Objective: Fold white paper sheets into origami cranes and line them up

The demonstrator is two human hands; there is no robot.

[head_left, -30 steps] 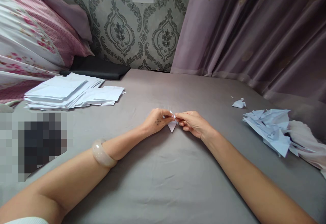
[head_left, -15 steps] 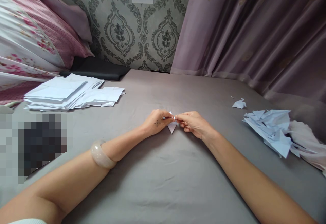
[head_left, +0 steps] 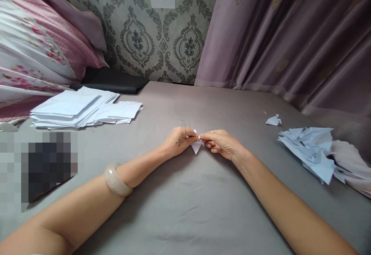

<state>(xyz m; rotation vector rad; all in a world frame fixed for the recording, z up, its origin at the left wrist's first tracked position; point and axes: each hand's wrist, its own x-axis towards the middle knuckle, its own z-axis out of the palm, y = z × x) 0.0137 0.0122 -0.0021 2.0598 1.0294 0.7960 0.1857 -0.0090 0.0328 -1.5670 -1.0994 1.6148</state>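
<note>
Between my hands is a small folded piece of white paper (head_left: 196, 148), with one point toward me and another pointing away. My left hand (head_left: 181, 141) pinches it from the left, thumb and fingertips pressed together. From the right, my right hand (head_left: 218, 141) pinches the paper's edge, its other fingers curled under. The fingertips of both hands almost meet over the paper, and they hide its middle. A pale bangle (head_left: 116, 179) circles my left forearm near the wrist.
Stacked white paper sheets (head_left: 66, 106) lie at the back left, before a black folded item (head_left: 113, 80). On the right are a small folded paper bird (head_left: 273, 120) and a pile of folded white papers (head_left: 308, 147). Curtains (head_left: 261, 34) hang behind the grey sheet (head_left: 199, 201).
The whole view has shifted slightly, so everything sits a little lower in the picture. Both hands keep their pinch on the folded paper, with hardly any visible movement.
</note>
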